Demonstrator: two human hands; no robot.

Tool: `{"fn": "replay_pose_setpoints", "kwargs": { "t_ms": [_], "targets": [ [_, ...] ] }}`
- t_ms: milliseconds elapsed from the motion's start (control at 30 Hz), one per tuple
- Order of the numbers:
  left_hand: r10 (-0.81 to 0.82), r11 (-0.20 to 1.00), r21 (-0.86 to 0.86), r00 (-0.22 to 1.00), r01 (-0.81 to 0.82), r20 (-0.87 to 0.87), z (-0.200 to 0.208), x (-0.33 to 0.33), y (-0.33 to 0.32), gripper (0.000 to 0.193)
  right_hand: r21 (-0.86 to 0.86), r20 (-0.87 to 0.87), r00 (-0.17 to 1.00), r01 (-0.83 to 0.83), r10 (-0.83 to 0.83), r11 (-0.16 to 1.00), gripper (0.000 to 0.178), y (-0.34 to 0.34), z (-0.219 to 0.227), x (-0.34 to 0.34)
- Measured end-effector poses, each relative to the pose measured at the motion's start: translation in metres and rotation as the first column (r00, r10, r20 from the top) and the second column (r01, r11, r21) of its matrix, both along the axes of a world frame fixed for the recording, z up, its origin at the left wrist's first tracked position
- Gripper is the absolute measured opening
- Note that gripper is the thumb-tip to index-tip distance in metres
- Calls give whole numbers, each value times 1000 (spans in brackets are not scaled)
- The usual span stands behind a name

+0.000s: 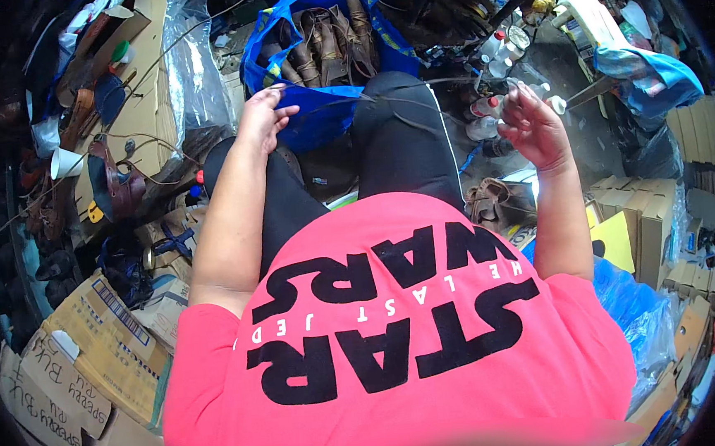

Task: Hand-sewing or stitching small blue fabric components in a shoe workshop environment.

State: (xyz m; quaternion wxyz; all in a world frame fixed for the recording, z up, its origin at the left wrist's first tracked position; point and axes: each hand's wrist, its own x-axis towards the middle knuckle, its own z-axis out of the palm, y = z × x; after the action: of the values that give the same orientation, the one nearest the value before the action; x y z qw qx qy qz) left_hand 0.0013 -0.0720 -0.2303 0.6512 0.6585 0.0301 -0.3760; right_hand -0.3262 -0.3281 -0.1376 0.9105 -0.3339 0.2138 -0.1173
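Note:
A thin dark cord [455, 79] stretches across between my two hands, above the black-trousered knees. Its slack part loops over the right knee. My left hand [262, 122] pinches at the cord's left side, by the near left edge of a blue bag [317, 114]. Raised off to the right, my right hand [535, 126] has curled fingers at the cord's other side; the exact grip there is hard to make out. Inside the bag stand several brown leather shoes [331, 55], crowded together.
Plastic bottles [486, 106] with red or white caps stand beyond my right hand. Cardboard [130, 114] leans at the left, with a brown leather sandal [114, 182] and a white cup [66, 163]. Boxes [93, 357] pile at lower left; more cartons [639, 220] stack at right.

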Motion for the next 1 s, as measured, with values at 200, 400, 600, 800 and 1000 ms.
{"fn": "replay_pose_setpoints", "kwargs": {
  "t_ms": [200,400,600,800,1000],
  "targets": [
    [-360,863,91,479,497,800,84,-58,-36,64,-642,-324,936,-323,136,695,22,42,40,42],
    [-751,483,-144,493,864,440,153,-92,-34,19,-930,-153,988,-147,9,337,13,52,71,64],
    [-623,593,-393,709,703,329,150,-88,-6,25,-311,204,782,623,-590,718,22,51,76,88],
    [-488,762,-363,844,536,221,146,-63,39,19,-694,113,985,172,-129,700,15,37,55,70],
    [-559,829,229,754,510,345,161,-13,86,17,-983,-159,809,-73,-566,171,9,-14,36,22]
  ]
}}
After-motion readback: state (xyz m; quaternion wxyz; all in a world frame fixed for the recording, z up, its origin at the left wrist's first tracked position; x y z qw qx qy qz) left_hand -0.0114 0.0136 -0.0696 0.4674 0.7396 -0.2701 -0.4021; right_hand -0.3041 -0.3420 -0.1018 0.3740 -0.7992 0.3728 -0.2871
